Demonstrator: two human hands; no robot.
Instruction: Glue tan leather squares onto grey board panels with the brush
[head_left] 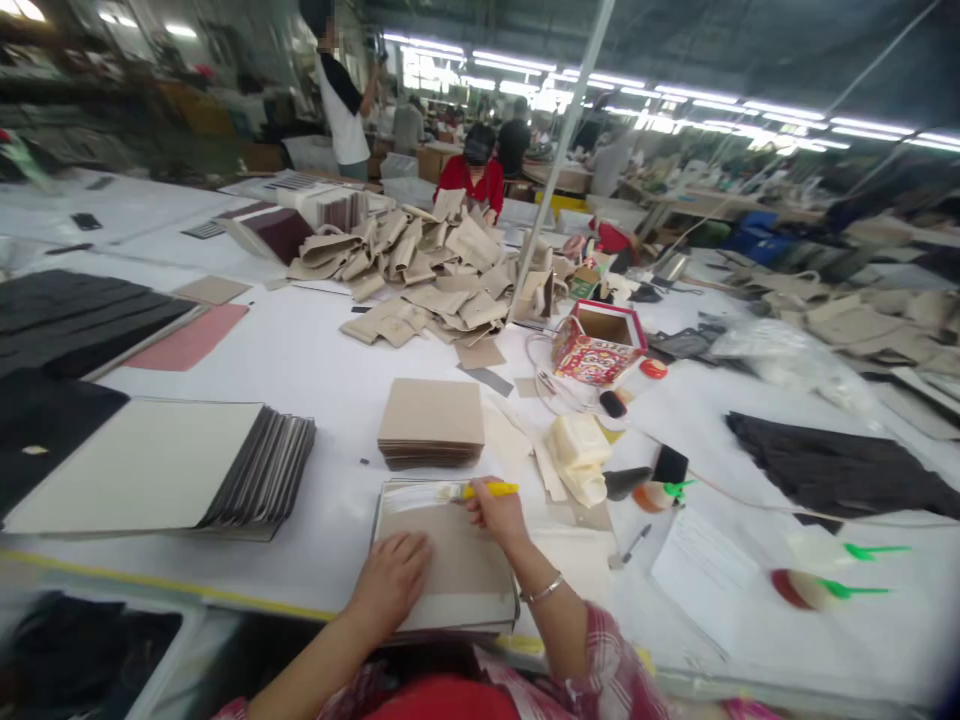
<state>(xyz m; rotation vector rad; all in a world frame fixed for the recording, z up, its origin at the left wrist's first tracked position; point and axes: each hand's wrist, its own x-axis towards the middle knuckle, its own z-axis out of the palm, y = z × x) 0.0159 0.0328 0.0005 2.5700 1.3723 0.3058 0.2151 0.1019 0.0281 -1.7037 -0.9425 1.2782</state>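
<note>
My right hand (498, 512) is closed around a yellow-handled brush (491, 489). Its bristles touch the far part of a tan sheet (457, 555), where a whitish wet-looking smear (416, 495) spreads to the left. My left hand (397, 575) lies flat on the left side of that sheet, fingers stretched out. Under the sheet is a pile of panels with pale edges showing at the near side. Just beyond stands a neat stack of tan boards (431, 412).
Left of me lies a stack of pale panels with dark layers (150, 460). Tan fabric pieces (450, 265) are heaped farther back. A patterned red box (598, 345), a pale yellow container (577, 455), a pen (636, 545) and green-nozzled bottles (806, 588) are at right. A person in red (472, 180) sits opposite.
</note>
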